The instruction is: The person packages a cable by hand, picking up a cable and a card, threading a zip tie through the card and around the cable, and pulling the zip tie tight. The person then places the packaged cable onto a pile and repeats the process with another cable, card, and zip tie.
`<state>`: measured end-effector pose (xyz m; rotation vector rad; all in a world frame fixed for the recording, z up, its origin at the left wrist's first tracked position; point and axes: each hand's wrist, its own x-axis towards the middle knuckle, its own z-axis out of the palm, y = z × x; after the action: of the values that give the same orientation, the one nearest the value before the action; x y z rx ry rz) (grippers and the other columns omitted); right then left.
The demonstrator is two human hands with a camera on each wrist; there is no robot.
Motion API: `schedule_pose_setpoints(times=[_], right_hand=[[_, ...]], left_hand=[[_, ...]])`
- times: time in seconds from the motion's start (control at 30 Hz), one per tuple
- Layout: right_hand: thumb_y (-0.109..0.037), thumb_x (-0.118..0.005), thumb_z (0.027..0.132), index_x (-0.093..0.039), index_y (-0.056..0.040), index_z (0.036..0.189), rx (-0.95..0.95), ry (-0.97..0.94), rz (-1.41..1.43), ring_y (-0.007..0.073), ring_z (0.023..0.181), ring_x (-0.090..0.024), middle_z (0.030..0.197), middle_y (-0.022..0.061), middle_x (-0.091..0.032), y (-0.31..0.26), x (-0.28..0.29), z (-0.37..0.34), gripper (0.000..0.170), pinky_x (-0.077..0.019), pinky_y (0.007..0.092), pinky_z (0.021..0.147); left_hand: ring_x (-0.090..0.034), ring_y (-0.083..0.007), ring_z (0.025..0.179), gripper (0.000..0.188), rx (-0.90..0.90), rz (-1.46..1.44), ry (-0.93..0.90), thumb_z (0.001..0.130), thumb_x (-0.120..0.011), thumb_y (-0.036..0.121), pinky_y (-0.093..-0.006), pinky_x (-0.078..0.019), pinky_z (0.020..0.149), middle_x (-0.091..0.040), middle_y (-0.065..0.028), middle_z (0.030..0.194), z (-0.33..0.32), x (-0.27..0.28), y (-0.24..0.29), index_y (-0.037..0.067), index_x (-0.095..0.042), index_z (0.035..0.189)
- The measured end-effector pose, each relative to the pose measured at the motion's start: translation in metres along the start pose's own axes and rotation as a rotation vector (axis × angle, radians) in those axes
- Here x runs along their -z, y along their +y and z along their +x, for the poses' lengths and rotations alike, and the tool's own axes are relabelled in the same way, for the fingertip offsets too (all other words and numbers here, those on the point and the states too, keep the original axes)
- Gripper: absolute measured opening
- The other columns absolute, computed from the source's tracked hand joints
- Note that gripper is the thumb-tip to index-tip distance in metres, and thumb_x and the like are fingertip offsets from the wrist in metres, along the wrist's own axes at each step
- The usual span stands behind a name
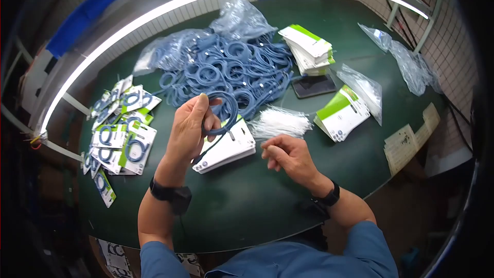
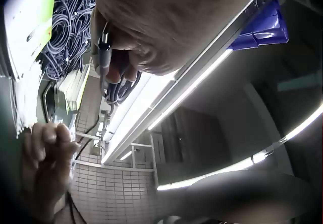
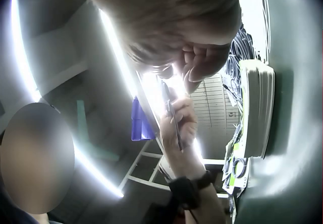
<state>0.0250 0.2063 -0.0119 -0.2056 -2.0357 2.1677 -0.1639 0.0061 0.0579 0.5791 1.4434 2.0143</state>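
My left hand (image 1: 191,126) grips a coiled blue-grey cable (image 1: 230,116), raised over a stack of white and green cards (image 1: 226,146). One cable end hangs down from the coil across those cards. In the left wrist view a dark cable end (image 2: 104,50) sticks out by the fingers. My right hand (image 1: 290,158) hovers near a pile of thin white ties (image 1: 280,123), its fingers curled and the thumb close to the index finger. Nothing shows between them. In the right wrist view the left hand (image 3: 182,118) with its cable faces the right hand's fingers (image 3: 202,65).
Many coiled cables (image 1: 206,72) heap at the back beside clear plastic bags (image 1: 239,18). Carded cables (image 1: 136,149) lie piled at left. More card stacks (image 1: 309,46) (image 1: 343,113), a phone (image 1: 314,86) and crumpled plastic (image 1: 406,64) lie to the right. A light tube (image 1: 149,7) arches above.
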Motion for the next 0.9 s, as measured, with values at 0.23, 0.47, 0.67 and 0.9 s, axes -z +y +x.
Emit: schedule_pose_setpoints(times=[0.23,0.47,0.67,0.9], right_hand=[[-0.022,-0.063,0.107,-0.066,0.0038,0.12,0.133,-0.118,0.222,0.011,0.069,-0.068,0.095,0.0096,-0.072,0.001,0.002,-0.016,0.029,-0.0524,0.023,0.057],[-0.024,-0.065,0.106,-0.067,0.0045,0.117,0.255,-0.148,0.2,0.0118,0.068,-0.069,0.093,0.0095,-0.069,-0.007,-0.002,-0.016,0.031,-0.0516,0.0222,0.056],[-0.018,-0.067,0.104,-0.069,0.0037,0.113,0.225,-0.149,0.227,0.0099,0.07,-0.068,0.093,0.0068,-0.068,-0.008,0.0,-0.017,0.024,-0.0531,0.0223,0.059],[-0.02,-0.066,0.105,-0.064,0.0042,0.123,0.349,-0.169,0.153,0.01,0.073,-0.066,0.097,0.0092,-0.069,0.001,-0.001,-0.006,0.03,-0.0523,0.0223,0.061]], left_hand=[[-0.051,-0.0065,0.054,0.034,-0.17,0.298,0.027,0.112,-0.053,0.028,-0.0219,-0.0413,0.05,-0.062,-0.0031,0.069,-0.073,-0.056,-0.038,-0.005,-0.065,0.11],[-0.055,-0.0052,0.056,0.033,-0.453,0.563,-0.017,0.11,-0.057,0.027,-0.021,-0.0435,0.052,-0.066,-0.0049,0.073,-0.087,-0.061,-0.038,-0.005,-0.064,0.111],[-0.056,-0.0057,0.058,0.033,-0.388,0.509,-0.019,0.11,-0.058,0.028,-0.0215,-0.0449,0.053,-0.066,-0.0045,0.073,-0.086,-0.057,-0.04,-0.004,-0.065,0.113],[-0.058,-0.0074,0.06,0.03,-0.323,0.321,0.024,0.11,-0.058,0.024,-0.0223,-0.0463,0.055,-0.065,-0.0034,0.072,-0.078,-0.061,-0.051,-0.004,-0.063,0.118]])
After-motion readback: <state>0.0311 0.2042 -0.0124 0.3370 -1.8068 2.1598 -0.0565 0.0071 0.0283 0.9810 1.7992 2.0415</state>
